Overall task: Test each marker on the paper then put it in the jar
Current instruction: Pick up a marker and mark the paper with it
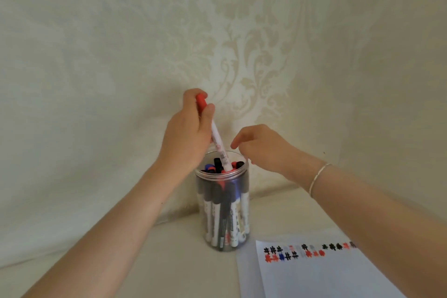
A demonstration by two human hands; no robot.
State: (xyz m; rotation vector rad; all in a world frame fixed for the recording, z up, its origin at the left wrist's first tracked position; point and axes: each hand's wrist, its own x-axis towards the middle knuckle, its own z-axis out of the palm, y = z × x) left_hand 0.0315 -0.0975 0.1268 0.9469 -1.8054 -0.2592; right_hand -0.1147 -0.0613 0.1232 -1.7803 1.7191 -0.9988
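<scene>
Left hand [187, 133] grips a red-capped marker [215, 135] near its cap, the tilted lower end inside the mouth of the clear jar [222, 203] among the stored markers [223, 215]. Right hand [261, 147], at 3 o'clock from the marker, hovers by the rim, fingers loosely curled and holding nothing. Paper [321, 273] with test marks lies at 5 o'clock from the jar.

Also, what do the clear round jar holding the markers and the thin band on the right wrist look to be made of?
The clear round jar looks like transparent plastic with a glossy finish: the markers inside show through its wall, and its rim carries moulded screw ridges; glass cannot be ruled out. The thin band on the right wrist looks like pale, shiny metal, perhaps silver, since it catches light as a bright line.
</scene>
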